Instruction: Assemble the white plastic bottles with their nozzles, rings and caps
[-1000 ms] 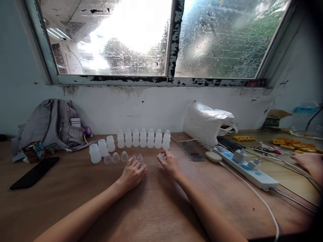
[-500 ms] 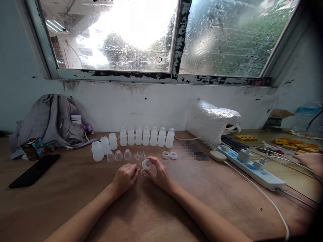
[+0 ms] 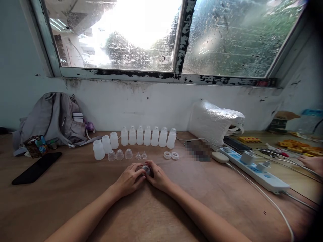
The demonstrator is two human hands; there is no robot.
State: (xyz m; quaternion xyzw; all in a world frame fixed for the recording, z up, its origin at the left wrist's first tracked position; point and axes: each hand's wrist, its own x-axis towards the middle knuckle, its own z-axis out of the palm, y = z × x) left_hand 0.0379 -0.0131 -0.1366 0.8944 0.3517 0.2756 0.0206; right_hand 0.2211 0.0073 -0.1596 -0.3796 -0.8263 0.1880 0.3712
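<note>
My left hand [image 3: 131, 178] and my right hand [image 3: 156, 176] meet over the table [image 3: 141, 215], fingers closed round a small clear round piece with a ring [image 3: 146, 170]. My fingers cover part of it. Beyond them stand two clear nipples [image 3: 144, 155]. To their left are three clear domed caps [image 3: 120, 155], and to the right lie two white rings [image 3: 167, 155]. Three open white bottles [image 3: 98, 150] stand at the back left. Several capped bottles [image 3: 147, 136] form a row near the wall.
A grey backpack [image 3: 54, 117], a small carton [image 3: 36, 147] and a black phone [image 3: 36, 168] are on the left. At right are a silver bag [image 3: 214, 121], a white power strip [image 3: 254, 170] with cables, and another person's hand [image 3: 311, 163] near yellow parts [image 3: 300, 147].
My hands have come together around the clear piece and ring, which my right hand held above the table before. The view has shifted slightly.
</note>
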